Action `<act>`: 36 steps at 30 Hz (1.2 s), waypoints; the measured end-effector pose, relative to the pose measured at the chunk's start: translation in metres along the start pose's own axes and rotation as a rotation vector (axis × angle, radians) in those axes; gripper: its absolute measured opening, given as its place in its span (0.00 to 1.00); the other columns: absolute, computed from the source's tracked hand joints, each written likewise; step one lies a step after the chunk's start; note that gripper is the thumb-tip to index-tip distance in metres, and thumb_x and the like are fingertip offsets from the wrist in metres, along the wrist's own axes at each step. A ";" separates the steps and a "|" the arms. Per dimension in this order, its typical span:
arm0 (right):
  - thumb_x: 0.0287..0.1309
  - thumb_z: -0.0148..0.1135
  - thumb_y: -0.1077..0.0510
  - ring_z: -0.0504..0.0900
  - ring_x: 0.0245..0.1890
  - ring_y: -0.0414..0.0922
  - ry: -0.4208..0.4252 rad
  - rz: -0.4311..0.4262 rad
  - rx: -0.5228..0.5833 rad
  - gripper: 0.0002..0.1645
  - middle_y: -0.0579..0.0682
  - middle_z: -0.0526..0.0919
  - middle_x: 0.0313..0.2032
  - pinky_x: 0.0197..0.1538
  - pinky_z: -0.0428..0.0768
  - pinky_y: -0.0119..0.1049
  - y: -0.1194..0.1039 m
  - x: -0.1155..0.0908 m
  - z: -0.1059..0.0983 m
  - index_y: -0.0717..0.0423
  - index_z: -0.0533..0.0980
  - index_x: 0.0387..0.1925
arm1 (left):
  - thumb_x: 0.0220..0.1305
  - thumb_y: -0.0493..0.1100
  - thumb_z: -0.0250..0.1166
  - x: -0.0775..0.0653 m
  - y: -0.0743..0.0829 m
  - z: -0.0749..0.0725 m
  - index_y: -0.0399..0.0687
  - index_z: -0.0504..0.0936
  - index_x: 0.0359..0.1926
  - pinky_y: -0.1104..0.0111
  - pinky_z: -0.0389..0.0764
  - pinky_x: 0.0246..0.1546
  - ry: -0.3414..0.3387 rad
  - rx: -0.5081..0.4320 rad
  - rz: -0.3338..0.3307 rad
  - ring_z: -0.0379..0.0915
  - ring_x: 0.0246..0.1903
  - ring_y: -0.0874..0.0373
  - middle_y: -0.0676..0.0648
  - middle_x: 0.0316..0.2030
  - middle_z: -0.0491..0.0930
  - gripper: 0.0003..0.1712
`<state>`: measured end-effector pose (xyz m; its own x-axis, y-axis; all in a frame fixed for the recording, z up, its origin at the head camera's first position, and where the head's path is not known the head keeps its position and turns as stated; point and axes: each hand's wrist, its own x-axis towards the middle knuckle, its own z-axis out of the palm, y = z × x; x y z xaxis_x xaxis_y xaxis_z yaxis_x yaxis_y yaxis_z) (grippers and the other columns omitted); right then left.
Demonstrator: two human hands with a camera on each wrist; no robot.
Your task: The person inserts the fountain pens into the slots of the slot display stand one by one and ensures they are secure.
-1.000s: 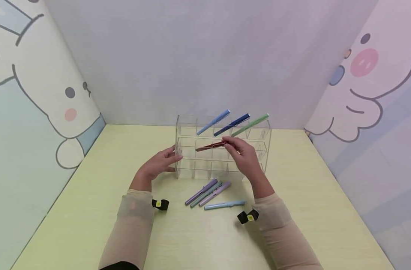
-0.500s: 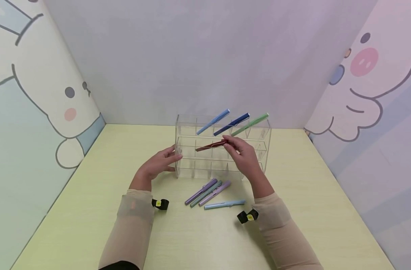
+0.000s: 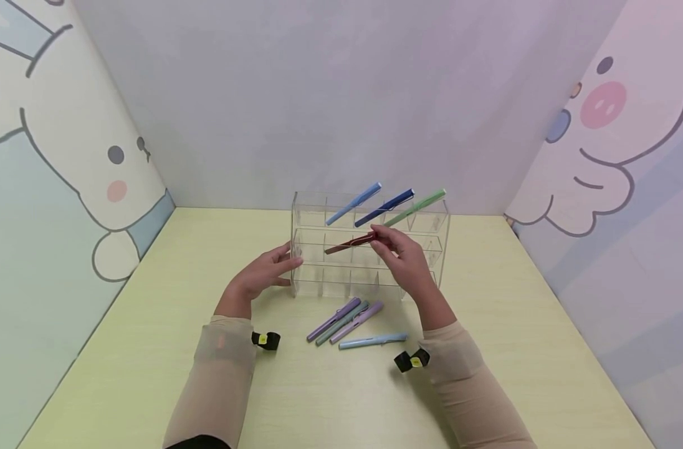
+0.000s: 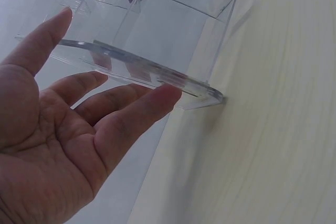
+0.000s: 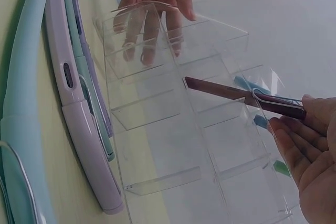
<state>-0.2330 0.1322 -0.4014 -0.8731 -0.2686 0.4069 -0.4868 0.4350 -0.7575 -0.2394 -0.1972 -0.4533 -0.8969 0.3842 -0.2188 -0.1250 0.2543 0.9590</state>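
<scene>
So the slim dark red pen with a wire clip [image 3: 347, 244] is sitting mid-frame, in front of the middle tier of a clear acrylic tiered rack [image 3: 336, 289]. Its long axis is running at a shallow slant: the bare barrel end is pointing left and a bit down, the capped clip end is heading right and slightly up into the right hand [image 3: 403, 255]. That hand is pinching the cap end between thumb and fingers. The left hand [image 3: 263, 271] isn't clenching anything; its fingers are staying fairly straight, touching the rack's side panel at left of centre. Whether the barrel end is resting on the tier, I can't tell.

Compared with half a second ago, basically nothing is changing: the pen is keeping the same slant, and both hands are holding their spots.

For edges, the upper tier's front lip is running just above the pen, with a light blue pen [image 3: 354, 204], a dark blue pen [image 3: 384, 208] and a light green pen [image 3: 415, 207] leaning up-right there. Below the rack, lower centre, a purple pen [image 3: 333, 320], a grey-green pen [image 3: 342, 323], a lilac pen [image 3: 356, 322] and a pale blue pen [image 3: 373, 341] are lying close to its front edge, while the pale yellow wood-grain tabletop [image 3: 319, 399] is stretching wide toward both sides of the frame
</scene>
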 end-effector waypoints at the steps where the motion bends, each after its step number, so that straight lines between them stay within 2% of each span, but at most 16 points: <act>1: 0.69 0.58 0.52 0.83 0.48 0.46 -0.006 0.002 0.013 0.24 0.52 0.84 0.49 0.52 0.82 0.43 0.000 0.000 0.000 0.52 0.74 0.64 | 0.67 0.62 0.60 0.000 0.000 0.000 0.60 0.46 0.79 0.48 0.76 0.59 -0.002 0.000 0.000 0.60 0.70 0.47 0.43 0.74 0.56 0.48; 4: 0.69 0.59 0.51 0.82 0.51 0.46 -0.024 0.005 0.052 0.27 0.51 0.83 0.53 0.55 0.81 0.44 -0.001 0.000 -0.004 0.49 0.70 0.67 | 0.67 0.62 0.60 0.000 -0.001 0.000 0.60 0.46 0.79 0.49 0.76 0.59 0.001 -0.002 -0.002 0.60 0.70 0.47 0.43 0.74 0.57 0.48; 8: 0.68 0.60 0.52 0.79 0.58 0.45 -0.028 -0.012 0.086 0.29 0.48 0.79 0.59 0.58 0.79 0.37 -0.004 0.000 -0.014 0.45 0.67 0.69 | 0.67 0.62 0.60 0.000 -0.001 0.000 0.59 0.46 0.79 0.48 0.76 0.59 0.002 -0.006 0.000 0.60 0.70 0.47 0.43 0.74 0.57 0.48; 14: 0.67 0.60 0.62 0.76 0.62 0.51 0.050 -0.069 0.109 0.32 0.52 0.75 0.64 0.57 0.75 0.24 -0.009 -0.006 -0.036 0.51 0.65 0.70 | 0.65 0.64 0.62 0.002 -0.002 0.001 0.59 0.46 0.79 0.49 0.76 0.59 -0.013 -0.017 -0.001 0.58 0.71 0.48 0.43 0.74 0.56 0.50; 16: 0.66 0.60 0.64 0.75 0.63 0.52 0.064 -0.086 0.103 0.34 0.53 0.73 0.65 0.58 0.76 0.27 -0.011 -0.010 -0.042 0.52 0.63 0.71 | 0.65 0.64 0.62 0.002 -0.003 0.001 0.59 0.47 0.78 0.49 0.77 0.59 -0.009 -0.016 -0.003 0.58 0.71 0.48 0.44 0.74 0.56 0.50; 19: 0.65 0.61 0.64 0.73 0.64 0.51 0.050 -0.094 0.076 0.37 0.52 0.71 0.67 0.60 0.78 0.37 -0.012 -0.016 -0.047 0.49 0.61 0.73 | 0.66 0.63 0.61 0.001 -0.003 0.001 0.60 0.47 0.78 0.50 0.77 0.58 0.001 -0.010 -0.002 0.58 0.71 0.48 0.44 0.74 0.57 0.49; 22: 0.65 0.62 0.61 0.74 0.64 0.50 0.000 -0.100 0.020 0.37 0.50 0.70 0.68 0.59 0.78 0.47 -0.010 -0.022 -0.050 0.46 0.61 0.73 | 0.67 0.62 0.60 0.000 -0.002 0.000 0.61 0.46 0.78 0.50 0.77 0.58 0.006 -0.006 0.000 0.58 0.71 0.48 0.44 0.74 0.57 0.47; 24: 0.65 0.63 0.60 0.75 0.63 0.50 -0.048 -0.106 -0.013 0.37 0.48 0.69 0.68 0.58 0.79 0.50 -0.009 -0.027 -0.052 0.45 0.61 0.72 | 0.68 0.61 0.60 -0.001 -0.002 0.000 0.61 0.46 0.78 0.49 0.77 0.58 0.005 -0.007 0.000 0.58 0.71 0.47 0.44 0.74 0.57 0.46; 29: 0.65 0.63 0.53 0.74 0.64 0.49 -0.188 -0.098 -0.087 0.37 0.47 0.67 0.69 0.58 0.79 0.50 -0.006 -0.039 -0.052 0.43 0.61 0.73 | 0.67 0.62 0.60 -0.003 -0.002 0.000 0.59 0.46 0.79 0.49 0.76 0.59 0.008 -0.009 -0.002 0.57 0.71 0.47 0.44 0.74 0.56 0.48; 36: 0.65 0.60 0.41 0.77 0.59 0.46 -0.347 -0.055 -0.192 0.33 0.45 0.72 0.66 0.56 0.81 0.49 -0.005 -0.059 -0.050 0.40 0.66 0.69 | 0.67 0.63 0.60 -0.002 0.001 0.000 0.59 0.46 0.79 0.49 0.76 0.59 0.000 -0.004 0.003 0.57 0.71 0.47 0.44 0.74 0.55 0.48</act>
<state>-0.1803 0.1892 -0.3963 -0.8006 -0.5562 0.2228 -0.5575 0.5554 -0.6170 -0.2380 -0.1981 -0.4521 -0.8973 0.3851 -0.2158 -0.1238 0.2497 0.9604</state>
